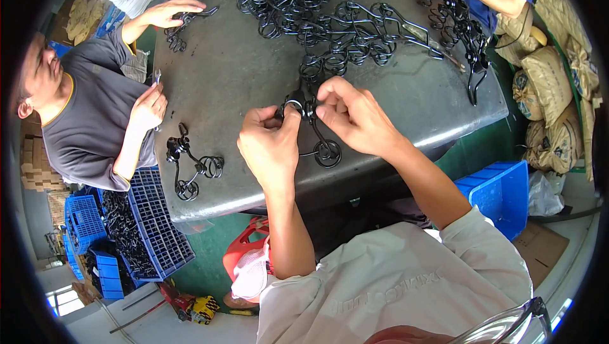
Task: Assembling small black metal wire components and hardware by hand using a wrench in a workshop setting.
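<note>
My left hand (269,144) and my right hand (355,116) both pinch the top of a black bent-wire hook piece (320,144) just above the grey table (241,65). The piece's coiled lower end hangs down between my hands near the table's front edge. A tangled heap of the same black wire pieces (330,20) lies straight beyond my hands, reaching to the far side of the table.
Another wire piece (190,166) lies at the table's front left. A person in a grey shirt (89,122) works at the left, other people's hands at the far left and far right. Blue crates (152,223) stand below left, a blue bin (501,192) and sacks (552,84) at right.
</note>
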### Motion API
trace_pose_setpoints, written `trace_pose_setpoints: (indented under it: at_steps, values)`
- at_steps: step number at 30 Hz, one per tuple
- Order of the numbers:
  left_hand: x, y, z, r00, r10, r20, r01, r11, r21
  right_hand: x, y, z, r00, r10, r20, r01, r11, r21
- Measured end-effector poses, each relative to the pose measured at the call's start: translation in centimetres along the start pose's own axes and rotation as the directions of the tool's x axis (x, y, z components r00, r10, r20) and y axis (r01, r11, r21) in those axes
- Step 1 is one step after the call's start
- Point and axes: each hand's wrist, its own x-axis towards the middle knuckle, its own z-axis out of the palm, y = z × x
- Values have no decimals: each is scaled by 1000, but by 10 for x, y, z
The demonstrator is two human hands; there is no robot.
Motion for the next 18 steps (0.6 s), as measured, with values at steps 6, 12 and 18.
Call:
trace_pose_setpoints:
  at_steps: [6,12,18]
  values:
    - [0,1,-2,1000,-8,7,8,1000,3,2,-1,-5,999,-4,53,4,1000,-14]
    - [-1,4,-1,1000,-1,1,1,1000,15,-2,7,9,978,-210,-3,209,971,-114]
    - [-1,7,-2,1000,-4,-3,4,999,41,-3,-3,11,997,-48,63,65,947,-313]
